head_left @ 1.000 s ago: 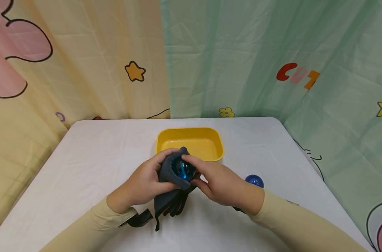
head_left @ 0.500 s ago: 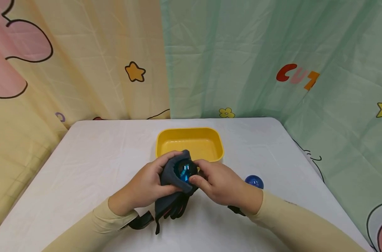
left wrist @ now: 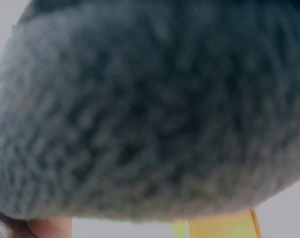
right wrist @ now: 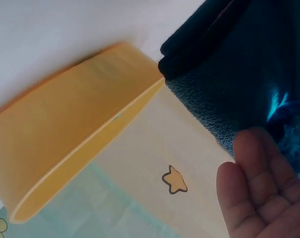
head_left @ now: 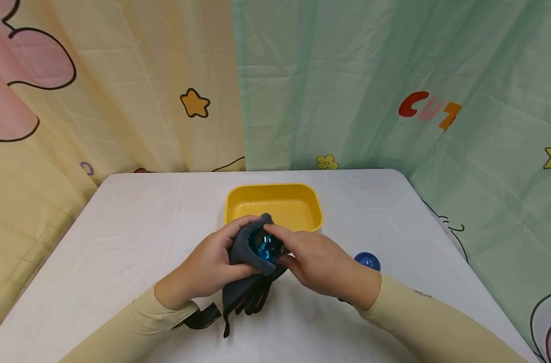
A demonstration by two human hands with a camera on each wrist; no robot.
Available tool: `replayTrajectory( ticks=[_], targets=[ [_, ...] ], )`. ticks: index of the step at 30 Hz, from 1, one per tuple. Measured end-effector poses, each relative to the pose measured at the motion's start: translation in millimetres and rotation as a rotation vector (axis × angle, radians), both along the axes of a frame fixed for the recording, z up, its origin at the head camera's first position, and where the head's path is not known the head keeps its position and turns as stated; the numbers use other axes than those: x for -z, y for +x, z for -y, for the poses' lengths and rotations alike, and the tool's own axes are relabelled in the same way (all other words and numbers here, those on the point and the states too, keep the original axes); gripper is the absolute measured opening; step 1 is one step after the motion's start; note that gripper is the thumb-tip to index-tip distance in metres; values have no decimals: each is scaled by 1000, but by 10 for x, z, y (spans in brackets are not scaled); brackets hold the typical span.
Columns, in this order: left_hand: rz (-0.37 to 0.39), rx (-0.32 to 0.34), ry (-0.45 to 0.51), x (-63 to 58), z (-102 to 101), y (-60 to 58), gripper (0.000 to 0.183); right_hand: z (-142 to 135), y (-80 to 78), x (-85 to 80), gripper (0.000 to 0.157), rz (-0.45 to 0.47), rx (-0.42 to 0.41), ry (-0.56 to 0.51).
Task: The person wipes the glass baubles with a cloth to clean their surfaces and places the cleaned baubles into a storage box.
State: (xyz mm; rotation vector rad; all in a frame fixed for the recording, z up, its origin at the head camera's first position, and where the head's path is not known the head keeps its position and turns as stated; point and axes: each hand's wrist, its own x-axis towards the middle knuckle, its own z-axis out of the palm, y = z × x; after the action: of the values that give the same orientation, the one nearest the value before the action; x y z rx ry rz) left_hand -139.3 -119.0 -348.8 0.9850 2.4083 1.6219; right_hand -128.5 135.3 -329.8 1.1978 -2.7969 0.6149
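Observation:
A dark grey fuzzy cloth is gripped by my left hand, its thumb in front and fingers behind. Nestled in the fold of the cloth is a shiny, see-through blue ball. My right hand holds the ball's right side between thumb and fingers. Dark, finger-like folds hang below the cloth. The left wrist view is filled by the blurred cloth. In the right wrist view, the fingers lie against the ball, partly hidden, beside the cloth.
Just behind the hands stands a yellow rectangular tub on the white table. A second blue ball rests on the table beyond the right wrist. Patterned curtains hang behind and along the sides.
My right fingers have shifted on the ball: they slid down its right side, then came back over its top. The cloth and ball dipped slightly and rose again. The left hand keeps its grip.

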Motion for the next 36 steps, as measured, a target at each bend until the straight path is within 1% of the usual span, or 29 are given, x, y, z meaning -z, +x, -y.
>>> replayTrajectory(
  ticks=[2, 4, 6, 9, 10, 13, 15, 16, 18, 22, 24, 25, 27, 29, 31, 33, 35, 36],
  targets=[
    [-5, -2, -7, -2, -12, 1, 82, -1, 2, 0, 65, 77, 29, -32],
    [-13, 1, -13, 0, -14, 6, 81, 5, 6, -1, 58, 184, 67, -76],
    [-17, 5, -20, 8, -14, 8, 80, 12, 6, 2, 51, 266, 101, -115],
    [-25, 1, -30, 20, -12, 5, 81, 20, 5, 15, 49, 326, 118, -161],
    [-31, -1, -33, 23, -12, 3, 81, 24, 3, 21, 52, 325, 108, -175],
    [-45, -20, -42, 22, -6, -2, 82, 25, 4, 33, 65, 295, 67, -191],
    [-49, -26, -40, 15, 0, -5, 83, 23, 2, 34, 73, 253, 35, -174],
    [-51, -26, -37, 13, 5, -7, 83, 20, 1, 36, 76, 213, 21, -157],
    [-39, -26, -30, 4, 11, -6, 83, 15, -2, 34, 74, 127, 6, -110],
    [-21, -7, -19, -6, 15, -6, 83, 4, -12, 20, 67, -42, -6, -32],
    [-10, 0, -16, -7, 12, -4, 82, -5, -13, 10, 65, -81, -6, -14],
    [-6, 5, -13, -5, 11, -4, 82, -9, -13, 5, 65, -77, -1, -12],
    [-13, 12, -13, 0, 8, -4, 81, -18, -10, -3, 64, -23, 17, -15],
    [-21, 15, -17, 4, 3, -4, 80, -19, -11, 0, 60, 80, 48, -34],
    [-25, 18, -23, 10, -3, -3, 79, -15, -16, 13, 52, 196, 80, -71],
    [-26, 16, -34, 17, -7, 1, 78, -7, -26, 36, 46, 280, 96, -113],
    [-30, 9, -40, 23, -8, 3, 78, -2, -25, 53, 44, 321, 95, -156],
    [-33, 4, -41, 25, -9, 3, 78, 2, -23, 62, 44, 324, 87, -177]
  ],
)
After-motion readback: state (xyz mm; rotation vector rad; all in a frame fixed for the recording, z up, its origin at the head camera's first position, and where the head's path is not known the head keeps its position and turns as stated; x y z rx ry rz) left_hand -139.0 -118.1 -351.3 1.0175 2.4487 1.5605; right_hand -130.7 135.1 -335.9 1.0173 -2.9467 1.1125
